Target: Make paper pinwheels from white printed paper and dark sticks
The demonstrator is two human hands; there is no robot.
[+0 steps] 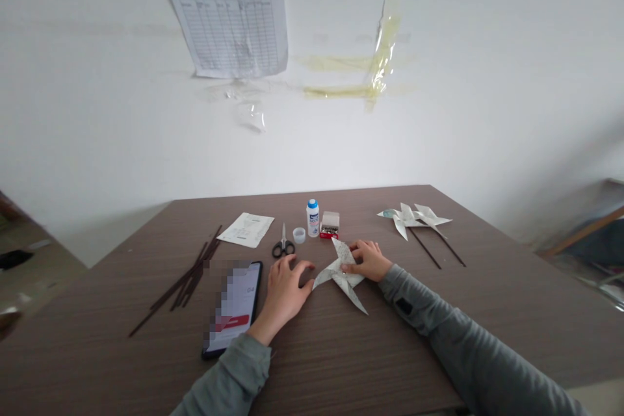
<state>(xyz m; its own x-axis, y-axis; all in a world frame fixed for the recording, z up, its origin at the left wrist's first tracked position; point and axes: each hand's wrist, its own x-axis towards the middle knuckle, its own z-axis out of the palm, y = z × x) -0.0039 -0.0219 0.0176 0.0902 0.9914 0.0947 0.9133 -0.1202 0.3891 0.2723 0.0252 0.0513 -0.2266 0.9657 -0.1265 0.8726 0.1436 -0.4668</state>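
My right hand [369, 260] presses on the middle of the folded paper pinwheel [340, 278], though I cannot tell if it grips. My left hand [285, 289] is relaxed and holds nothing, just beside the pinwheel. The pinwheel lies flat on the table [492, 331] at 12 o'clock. Beyond it stand scissors [283, 244] and a glue bottle [312, 218]. A phone [234, 309] lies at 11 o'clock, dark sticks [188, 279] at 10, and two paper pinwheels on sticks [414, 221] at 1.
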